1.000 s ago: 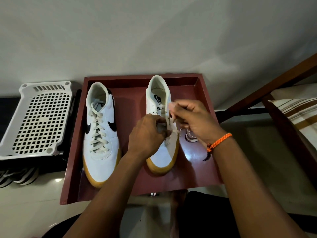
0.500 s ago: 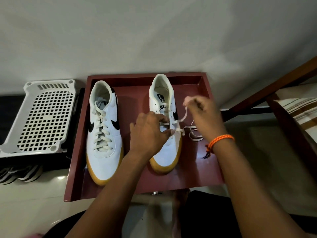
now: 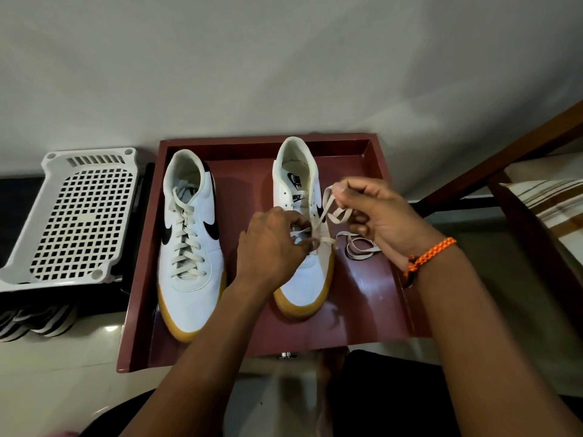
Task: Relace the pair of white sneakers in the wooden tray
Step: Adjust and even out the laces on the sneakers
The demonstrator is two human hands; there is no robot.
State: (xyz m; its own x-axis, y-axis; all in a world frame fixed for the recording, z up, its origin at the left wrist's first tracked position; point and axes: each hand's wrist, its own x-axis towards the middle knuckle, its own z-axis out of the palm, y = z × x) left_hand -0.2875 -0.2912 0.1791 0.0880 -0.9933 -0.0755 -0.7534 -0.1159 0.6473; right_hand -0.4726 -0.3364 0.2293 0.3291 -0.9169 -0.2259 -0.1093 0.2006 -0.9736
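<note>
Two white sneakers with gum soles stand in a dark red wooden tray (image 3: pixel 362 323). The left sneaker (image 3: pixel 192 257) is fully laced. The right sneaker (image 3: pixel 303 279) has lace only in its lowest eyelets. My left hand (image 3: pixel 271 247) lies over its middle and pinches the lace (image 3: pixel 331 212) at the eyelets. My right hand (image 3: pixel 375 216) pinches a loop of the same lace, raised beside the shoe's right side. The loose end (image 3: pixel 359 247) lies coiled on the tray floor.
A white perforated plastic basket (image 3: pixel 75 216) lies upside down left of the tray. Striped footwear (image 3: pixel 34 320) sits below it. A wooden bed frame (image 3: pixel 517 190) with a striped mattress (image 3: pixel 555 209) stands at the right. A grey wall rises behind the tray.
My right hand has drawn the lace out to the right and up, then lowered slightly with a loop in it. My left hand has stayed on the right sneaker.
</note>
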